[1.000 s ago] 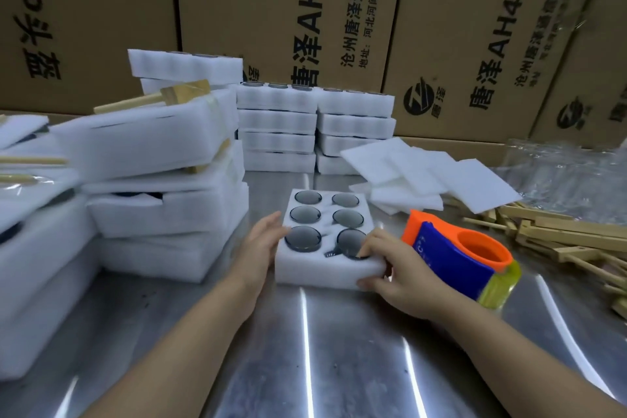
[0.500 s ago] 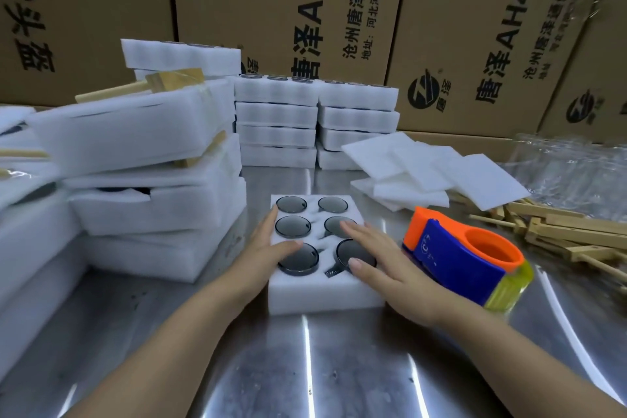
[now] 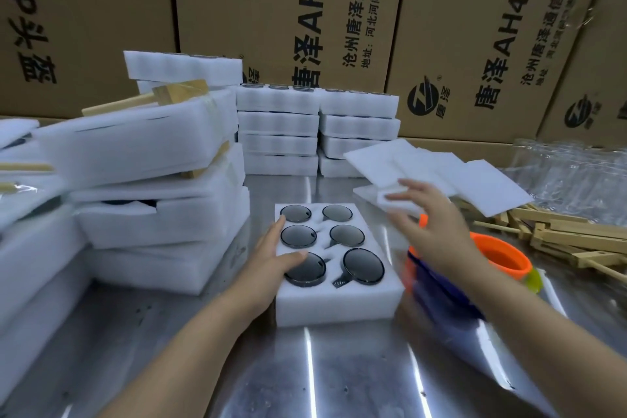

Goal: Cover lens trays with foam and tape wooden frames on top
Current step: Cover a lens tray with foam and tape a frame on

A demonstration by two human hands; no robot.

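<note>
**Right hand (image 3: pixel 437 231) leaves the lens tray (image 3: pixel 339 302) for the foam**

Up it comes off the tray and out over the orange-and-blue tape dispenser (image 3: pixel 502 254), reaching toward the pile of foam sheets (image 3: pixel 458 176). Its fingers are spread wide and hold nothing. With the motion blur, I can't say whether the fingertips touch the nearest sheet. The left hand (image 3: pixel 271 254) lies flat along the tray's left edge, fingers straight, thumb across the near-left lens. The tray sits uncovered on the steel surface (image 3: pixel 339 377), six dark lenses showing. Wooden frames (image 3: pixel 576 237) lie heaped at far right, beyond the dispenser.
</note>
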